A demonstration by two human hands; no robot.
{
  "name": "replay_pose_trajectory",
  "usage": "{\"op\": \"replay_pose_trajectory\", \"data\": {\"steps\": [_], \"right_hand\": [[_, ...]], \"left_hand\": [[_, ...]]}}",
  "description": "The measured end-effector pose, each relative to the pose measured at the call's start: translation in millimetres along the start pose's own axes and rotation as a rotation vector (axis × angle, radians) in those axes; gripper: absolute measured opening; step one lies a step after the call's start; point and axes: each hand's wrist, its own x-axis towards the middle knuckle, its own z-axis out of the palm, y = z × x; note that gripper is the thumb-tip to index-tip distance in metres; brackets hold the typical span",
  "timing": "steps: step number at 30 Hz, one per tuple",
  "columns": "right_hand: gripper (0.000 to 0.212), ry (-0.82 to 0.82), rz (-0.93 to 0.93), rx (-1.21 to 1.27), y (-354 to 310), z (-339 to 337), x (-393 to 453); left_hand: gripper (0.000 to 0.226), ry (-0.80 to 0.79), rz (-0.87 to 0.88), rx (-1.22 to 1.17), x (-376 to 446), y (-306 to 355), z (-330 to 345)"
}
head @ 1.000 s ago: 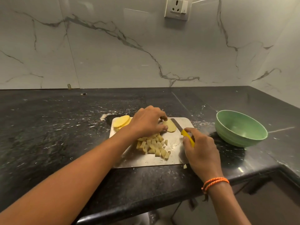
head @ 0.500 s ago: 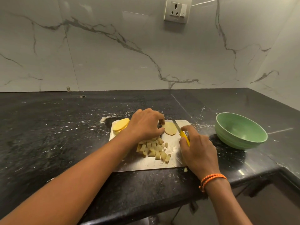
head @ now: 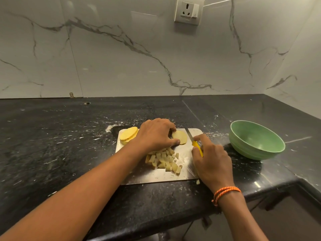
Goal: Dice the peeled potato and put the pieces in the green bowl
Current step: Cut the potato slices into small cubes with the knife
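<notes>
Potato slice (head: 179, 139) lies flat on the steel cutting board (head: 156, 176), near the board's far edge, right of middle. Left hand (head: 154, 134) arches over it from the left, fingers curled, fingertips & thumb pinching the slice's left side to hold it down. Knife (head: 193, 142): blade runs just beside the slice's right edge, tip toward the board's far right corner; can't tell if the edge is touching the slice. Yellow handle is in the right hand (head: 211, 162), fingers wrapped round it, index finger stretched fwd along the top. Orange cord bracelet (head: 225, 193) on that wrist.

Diced pieces (head: 165, 160) sit in a loose heap at the board's middle, just below the left hand, partly under the wrist. Stack of uncut slices (head: 128, 134) at the board's far left corner, leaning on each other, touching the left hand's back edge or v. close, can't tell which.

Board sits on the black worktop (head: 52, 136), nearer the front edge, roughly mid-width. One small scrap (head: 198, 182) off the board at its near right corner, by the right wrist. Green bowl (head: 257, 140) stands on the worktop right of the board, apart from it, toward the right-hand corner; inside looks bare of potato. White flecks/starch smears on the worktop round the board's far side. Marble-look wall behind w/ a socket plate (head: 189, 11) up top.
</notes>
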Motion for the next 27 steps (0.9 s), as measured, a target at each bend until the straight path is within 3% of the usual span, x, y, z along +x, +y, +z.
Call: {"op": "replay_pose_trajectory", "data": {"steps": [12, 27], "right_hand": [[0.023, -0.105, -0.068, -0.072, -4, -1, 4], [0.028, 0.012, -0.066, -0.063, 0, -19, -48]], "left_hand": [[0.052, -0.032, -0.036, 0.0, -2, 3, -2], [0.039, -0.012, -0.034, 0.005, -4, 4, 0]]}}
